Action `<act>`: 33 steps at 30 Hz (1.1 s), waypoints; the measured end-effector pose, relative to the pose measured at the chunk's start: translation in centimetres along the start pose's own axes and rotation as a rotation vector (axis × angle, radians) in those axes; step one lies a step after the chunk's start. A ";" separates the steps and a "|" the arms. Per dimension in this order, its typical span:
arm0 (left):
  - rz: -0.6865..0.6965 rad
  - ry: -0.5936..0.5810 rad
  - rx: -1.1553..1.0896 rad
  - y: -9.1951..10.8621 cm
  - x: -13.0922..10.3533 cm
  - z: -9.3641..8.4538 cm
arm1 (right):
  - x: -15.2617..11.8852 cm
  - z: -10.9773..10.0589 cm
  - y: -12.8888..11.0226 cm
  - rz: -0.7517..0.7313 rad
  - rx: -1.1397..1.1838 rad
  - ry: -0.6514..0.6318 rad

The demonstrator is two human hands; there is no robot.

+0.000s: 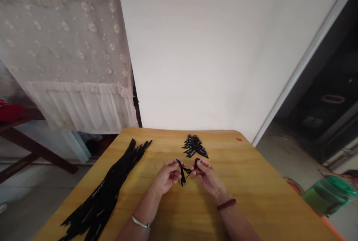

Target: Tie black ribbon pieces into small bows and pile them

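Note:
Between my two hands is a black ribbon (183,177), looped and folded, with a tail hanging down. My left hand (168,175) pinches its left side between thumb and fingers. On the other side my right hand (206,175) grips a loop of the same ribbon. Just beyond my hands lies a small pile of black ribbon bows (194,146) with white lettering, their ends cut at a slant. To the left, a long bundle of black ribbon strips (112,185) stretches across the wooden table, some showing white print.
The wooden table (251,188) stands against a white wall panel (195,54). A small red piece (239,139) lies near its far right corner. A lace curtain (72,47) hangs at the left. On the right, a green translucent container (326,196) stands beside the table.

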State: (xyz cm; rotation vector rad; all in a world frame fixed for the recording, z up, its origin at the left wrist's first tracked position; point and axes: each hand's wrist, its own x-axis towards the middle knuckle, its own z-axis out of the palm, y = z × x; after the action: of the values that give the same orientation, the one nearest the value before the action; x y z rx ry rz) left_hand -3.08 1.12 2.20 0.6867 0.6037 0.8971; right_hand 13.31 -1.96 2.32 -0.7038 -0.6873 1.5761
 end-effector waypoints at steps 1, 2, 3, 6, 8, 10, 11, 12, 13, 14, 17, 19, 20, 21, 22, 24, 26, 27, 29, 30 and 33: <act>-0.010 -0.006 -0.008 0.1 0.0 0.0 | 0.0 0.0 0.0 -0.002 0.003 -0.009; -0.017 -0.008 -0.012 0.1 0.0 0.0 | 0.0 0.0 0.0 -0.003 0.001 -0.022; -0.022 -0.008 -0.014 0.1 0.0 0.1 | 0.0 -0.1 0.0 -0.004 -0.002 -0.034; -0.030 -0.002 -0.007 0.2 0.0 0.2 | 0.1 -0.1 0.1 -0.003 -0.020 -0.064; -0.032 -0.005 0.010 0.1 0.1 0.1 | 0.0 -0.2 0.0 0.003 -0.040 -0.067; -0.033 -0.014 0.041 0.1 0.1 0.1 | -0.1 -0.2 0.0 0.017 -0.075 -0.060; -0.035 -0.021 0.061 0.0 0.0 0.1 | -0.1 -0.1 0.0 0.020 -0.098 -0.056; -0.036 -0.030 0.081 0.0 0.0 0.0 | -0.2 -0.1 0.0 0.019 -0.121 -0.054; -0.039 -0.041 0.102 0.0 0.0 0.0 | -0.2 0.0 0.0 0.014 -0.147 -0.052; -0.040 -0.051 0.124 -0.1 0.0 0.1 | -0.2 0.1 0.0 0.006 -0.174 -0.049; -0.026 -0.069 0.180 -0.2 -0.1 0.3 | -0.2 0.4 0.4 -0.017 -0.266 -0.029; -0.021 -0.088 0.204 -0.2 -0.2 0.5 | 0.0 0.6 0.8 -0.043 -0.326 -0.012; -0.024 -0.102 0.214 -0.3 -0.2 0.6 | 0.1 0.6 1.0 -0.058 -0.355 -0.002; -0.029 -0.121 0.229 -0.3 -0.2 0.7 | 0.2 0.6 1.2 -0.073 -0.387 0.009; -0.038 -0.141 0.247 -0.3 -0.2 0.7 | 0.4 0.6 1.4 -0.088 -0.420 0.019; -0.057 -0.172 0.290 -0.4 -0.2 0.7 | 0.6 0.6 1.7 -0.119 -0.475 0.032; -0.073 -0.171 0.327 -0.6 -0.1 0.6 | 0.7 0.6 2.0 -0.145 -0.508 0.023; -0.081 -0.157 0.341 -0.7 -0.1 0.5 | 0.7 0.6 2.1 -0.152 -0.521 0.011; -0.091 -0.124 0.360 -0.7 -0.1 0.4 | 0.6 0.6 2.2 -0.152 -0.555 -0.019; -0.092 -0.115 0.366 -0.7 -0.1 0.4 | 0.5 0.6 2.2 -0.150 -0.575 -0.036; -0.092 -0.126 0.371 -0.5 -0.1 0.3 | 0.3 0.7 2.0 -0.149 -0.606 -0.078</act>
State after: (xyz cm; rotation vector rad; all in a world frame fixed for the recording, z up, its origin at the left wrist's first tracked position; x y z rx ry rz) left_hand -2.64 0.67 2.05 1.0321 0.6906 0.6560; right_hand 11.45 -1.94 1.20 -1.0063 -1.2707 1.2617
